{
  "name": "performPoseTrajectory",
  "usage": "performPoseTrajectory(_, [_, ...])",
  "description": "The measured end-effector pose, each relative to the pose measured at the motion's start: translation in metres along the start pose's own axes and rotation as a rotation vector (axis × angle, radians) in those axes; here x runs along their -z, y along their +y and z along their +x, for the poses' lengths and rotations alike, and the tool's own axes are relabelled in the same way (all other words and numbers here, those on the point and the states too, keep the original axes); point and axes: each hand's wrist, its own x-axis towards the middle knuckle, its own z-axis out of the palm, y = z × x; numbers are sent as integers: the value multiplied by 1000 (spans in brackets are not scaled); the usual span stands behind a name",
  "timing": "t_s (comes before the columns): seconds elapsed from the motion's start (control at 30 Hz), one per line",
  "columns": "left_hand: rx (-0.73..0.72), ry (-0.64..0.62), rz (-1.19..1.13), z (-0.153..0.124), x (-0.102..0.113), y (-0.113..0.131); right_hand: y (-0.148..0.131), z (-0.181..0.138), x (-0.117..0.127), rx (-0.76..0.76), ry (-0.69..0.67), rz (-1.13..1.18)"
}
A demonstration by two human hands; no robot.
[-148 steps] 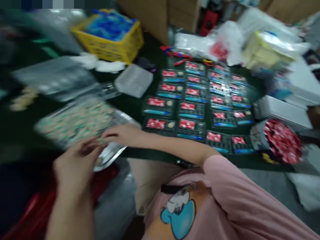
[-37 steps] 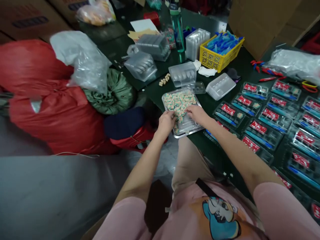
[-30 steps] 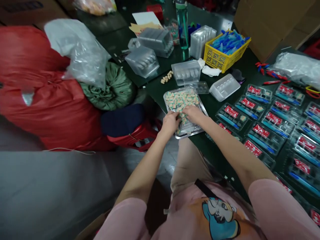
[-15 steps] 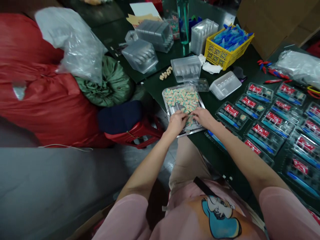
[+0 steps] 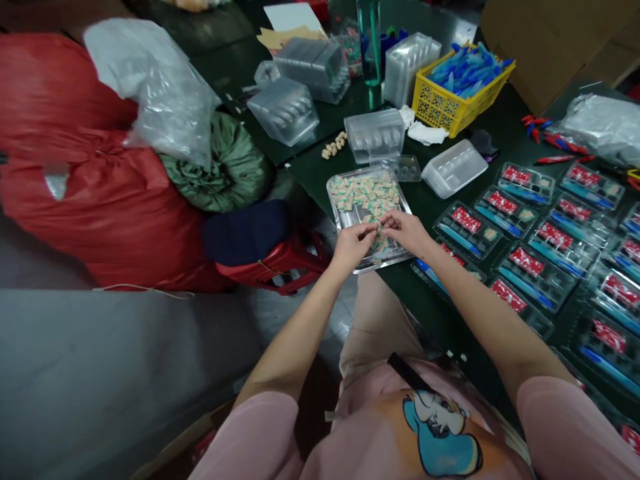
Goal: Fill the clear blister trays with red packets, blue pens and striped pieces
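A shiny metal tray (image 5: 349, 217) lies at the table's near edge, holding a heap of small peach-and-green blocks (image 5: 367, 192). Over its front half, my left hand (image 5: 353, 244) is closed in a pinch. My right hand (image 5: 407, 232) pinches from the other side, its fingertips almost meeting the left ones. Between them shows a tiny peach-and-green block, partly covered by the fingers. To the right of my right arm lie several clear blister trays (image 5: 467, 227), each with a red-and-white packet and a blue pen; some also hold a peach-and-green block.
Stacked clear plastic trays (image 5: 284, 110) and a yellow basket (image 5: 440, 107) of blue pens stand behind the metal tray. Peanut-like pieces (image 5: 334, 145) lie near them. On the left are red sacks (image 5: 100, 220), a green bundle (image 5: 220, 167) and a red stool (image 5: 270, 273).
Both hands have lifted slightly and drawn their fingertips together over the tray. The view has shifted a little; the other things stay where they were.
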Motion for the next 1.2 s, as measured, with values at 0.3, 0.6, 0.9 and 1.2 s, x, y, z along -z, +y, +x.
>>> performPoseTrajectory(0.3, [58,68,-70,3,4,-3,3,0,12,43,-86,-150])
performPoseTrajectory(0.6, [159,67,-228,-5,18,-6,23,6,9,288,-267,-737])
performPoseTrajectory(0.9, [158,-20,-296,-3,12,-4,5,2,6,163,0,-460])
performPoseTrajectory(1.2, [202,25,-427,-3,4,-3,-16,-7,0,18,-6,-128])
